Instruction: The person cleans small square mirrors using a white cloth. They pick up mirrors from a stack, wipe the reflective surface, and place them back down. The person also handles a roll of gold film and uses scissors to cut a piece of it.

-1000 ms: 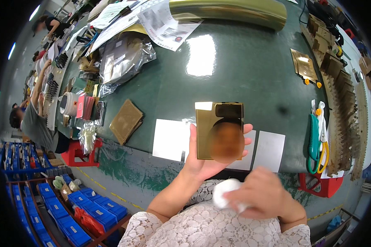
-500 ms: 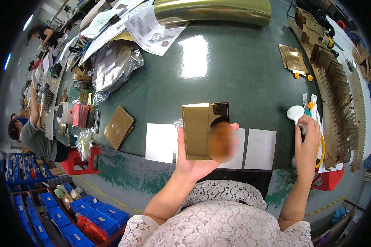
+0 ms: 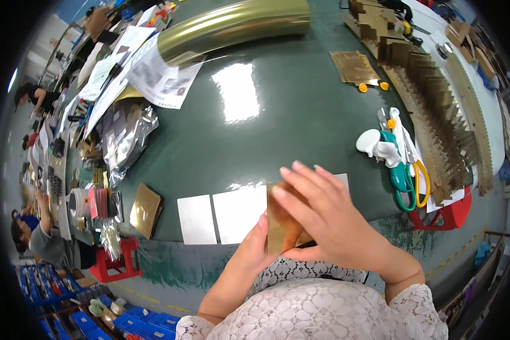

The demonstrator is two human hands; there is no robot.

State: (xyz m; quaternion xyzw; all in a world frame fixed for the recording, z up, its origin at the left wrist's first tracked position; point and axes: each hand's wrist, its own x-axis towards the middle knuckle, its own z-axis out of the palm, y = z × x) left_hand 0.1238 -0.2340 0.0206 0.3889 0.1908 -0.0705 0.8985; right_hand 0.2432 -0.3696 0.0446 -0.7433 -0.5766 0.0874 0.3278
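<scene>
Gold plate (image 3: 276,229) | reflective, straight-edged | partly covered by right hand (image 3: 335,224)

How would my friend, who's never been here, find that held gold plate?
Find the big green table, then its near edge, where a left hand and right hand are close together. The gold plate is between them, partly covered by the right hand. Unlike the left gold pile and the far-right gold sheets lying on the table, it's held.
</scene>
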